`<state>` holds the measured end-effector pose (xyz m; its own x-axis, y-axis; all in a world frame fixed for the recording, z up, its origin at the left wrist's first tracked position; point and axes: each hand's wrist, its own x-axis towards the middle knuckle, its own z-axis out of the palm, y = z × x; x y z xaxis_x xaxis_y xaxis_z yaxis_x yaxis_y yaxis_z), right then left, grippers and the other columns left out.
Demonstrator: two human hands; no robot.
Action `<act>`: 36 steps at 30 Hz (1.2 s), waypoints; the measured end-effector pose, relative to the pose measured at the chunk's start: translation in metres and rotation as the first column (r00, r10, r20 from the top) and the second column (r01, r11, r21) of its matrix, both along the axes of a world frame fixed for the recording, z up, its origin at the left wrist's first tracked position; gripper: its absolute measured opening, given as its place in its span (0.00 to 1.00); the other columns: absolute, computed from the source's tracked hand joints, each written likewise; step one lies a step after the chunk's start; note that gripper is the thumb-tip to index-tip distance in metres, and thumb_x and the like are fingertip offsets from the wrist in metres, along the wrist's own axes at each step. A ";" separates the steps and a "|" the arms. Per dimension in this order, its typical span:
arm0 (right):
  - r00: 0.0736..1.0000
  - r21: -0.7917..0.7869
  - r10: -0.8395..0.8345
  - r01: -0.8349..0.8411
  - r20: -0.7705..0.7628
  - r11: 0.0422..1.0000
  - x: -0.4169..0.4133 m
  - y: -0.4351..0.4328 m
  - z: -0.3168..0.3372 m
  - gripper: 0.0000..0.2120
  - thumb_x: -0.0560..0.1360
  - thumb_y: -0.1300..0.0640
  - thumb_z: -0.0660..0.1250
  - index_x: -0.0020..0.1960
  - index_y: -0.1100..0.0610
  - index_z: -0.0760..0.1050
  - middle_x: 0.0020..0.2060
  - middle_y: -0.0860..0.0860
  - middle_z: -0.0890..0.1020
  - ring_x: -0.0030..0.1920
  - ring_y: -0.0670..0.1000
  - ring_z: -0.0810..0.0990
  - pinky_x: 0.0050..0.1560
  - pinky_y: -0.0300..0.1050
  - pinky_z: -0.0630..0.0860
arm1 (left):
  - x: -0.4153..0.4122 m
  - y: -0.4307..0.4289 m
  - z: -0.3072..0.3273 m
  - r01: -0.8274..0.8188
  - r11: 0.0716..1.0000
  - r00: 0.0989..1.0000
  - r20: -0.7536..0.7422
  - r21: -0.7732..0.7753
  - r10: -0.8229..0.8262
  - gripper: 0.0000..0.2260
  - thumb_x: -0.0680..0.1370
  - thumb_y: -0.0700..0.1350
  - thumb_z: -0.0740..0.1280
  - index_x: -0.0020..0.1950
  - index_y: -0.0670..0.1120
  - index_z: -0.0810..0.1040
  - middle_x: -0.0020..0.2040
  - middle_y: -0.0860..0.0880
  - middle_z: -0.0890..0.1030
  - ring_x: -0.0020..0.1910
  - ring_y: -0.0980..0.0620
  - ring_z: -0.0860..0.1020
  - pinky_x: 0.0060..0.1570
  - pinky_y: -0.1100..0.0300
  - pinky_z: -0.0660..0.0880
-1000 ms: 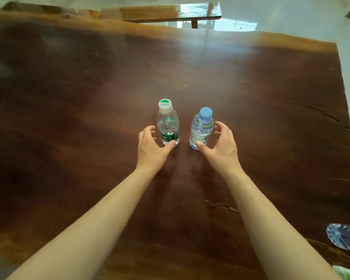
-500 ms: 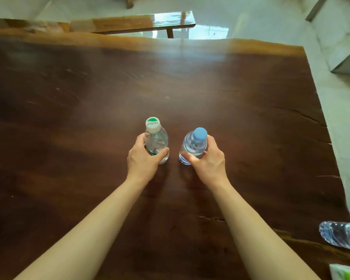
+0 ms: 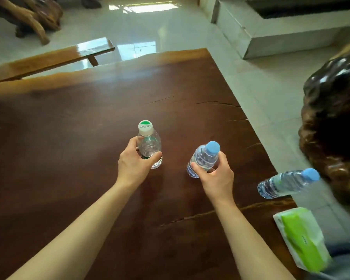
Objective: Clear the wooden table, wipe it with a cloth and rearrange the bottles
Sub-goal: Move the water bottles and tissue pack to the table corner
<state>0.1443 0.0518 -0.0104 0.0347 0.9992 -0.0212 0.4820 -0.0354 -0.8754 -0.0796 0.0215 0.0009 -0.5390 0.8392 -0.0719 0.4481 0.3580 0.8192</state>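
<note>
On the dark wooden table, my left hand grips a clear bottle with a white and green cap, which stands near the middle. To its right, my right hand holds a clear bottle with a blue cap, tilted to the right. A third bottle with a blue cap stands leaning in the view at the table's right edge, apart from both hands.
A green and white tissue pack lies at the table's near right corner. A dark glossy wooden root piece stands on the floor to the right. A wooden bench runs beyond the far edge.
Both hands closed around the two bottles. The right hand has carried the blue-capped bottle to the right, widening the gap between them. The view has swung right.
</note>
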 end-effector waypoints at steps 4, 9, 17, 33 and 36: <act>0.989 -0.001 -0.143 0.143 -0.045 0.990 0.044 0.016 0.002 0.28 0.69 0.46 0.79 0.62 0.38 0.68 0.50 0.30 0.75 0.52 0.28 0.78 0.48 0.22 0.74 | 0.049 0.048 -0.003 0.132 0.991 0.991 0.027 0.010 -0.132 0.30 0.67 0.53 0.80 0.65 0.51 0.74 0.55 0.56 0.83 0.51 0.56 0.82 0.53 0.61 0.77; 0.939 0.029 -0.330 0.334 -0.099 0.942 0.081 0.042 0.001 0.27 0.70 0.48 0.78 0.62 0.38 0.66 0.53 0.38 0.78 0.51 0.35 0.80 0.52 0.23 0.72 | 0.111 0.111 -0.009 0.260 0.965 0.963 0.069 0.035 -0.262 0.29 0.67 0.52 0.80 0.65 0.53 0.74 0.50 0.68 0.78 0.50 0.67 0.80 0.50 0.71 0.74; 0.808 0.068 -0.573 0.585 -0.133 0.809 0.105 0.079 -0.013 0.28 0.71 0.53 0.78 0.68 0.55 0.73 0.61 0.50 0.81 0.62 0.49 0.80 0.65 0.44 0.75 | 0.191 0.190 -0.022 0.416 0.908 0.905 0.080 0.049 -0.419 0.29 0.68 0.51 0.80 0.65 0.51 0.74 0.51 0.64 0.79 0.53 0.60 0.81 0.55 0.63 0.77; 0.738 0.012 -0.672 0.674 -0.070 0.739 0.115 0.109 -0.036 0.29 0.70 0.53 0.79 0.67 0.57 0.73 0.61 0.53 0.81 0.63 0.53 0.79 0.66 0.49 0.74 | 0.227 0.237 -0.047 0.497 0.867 0.866 0.086 -0.036 -0.493 0.25 0.67 0.51 0.79 0.60 0.54 0.74 0.49 0.63 0.81 0.52 0.60 0.82 0.57 0.55 0.79; 0.760 0.015 -0.648 0.649 -0.036 0.760 0.116 0.111 -0.035 0.31 0.70 0.52 0.80 0.67 0.58 0.72 0.62 0.54 0.80 0.63 0.54 0.79 0.66 0.50 0.74 | 0.230 0.240 -0.043 0.512 0.857 0.858 0.086 -0.061 -0.507 0.26 0.66 0.51 0.79 0.62 0.52 0.75 0.49 0.60 0.81 0.52 0.57 0.82 0.58 0.53 0.79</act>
<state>0.2606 0.1630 -0.0459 0.6747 0.7380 -0.0071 0.3286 -0.3090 -0.8925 0.1504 0.2615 -0.0421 -0.0293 0.9851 -0.1694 0.5324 0.1588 0.8315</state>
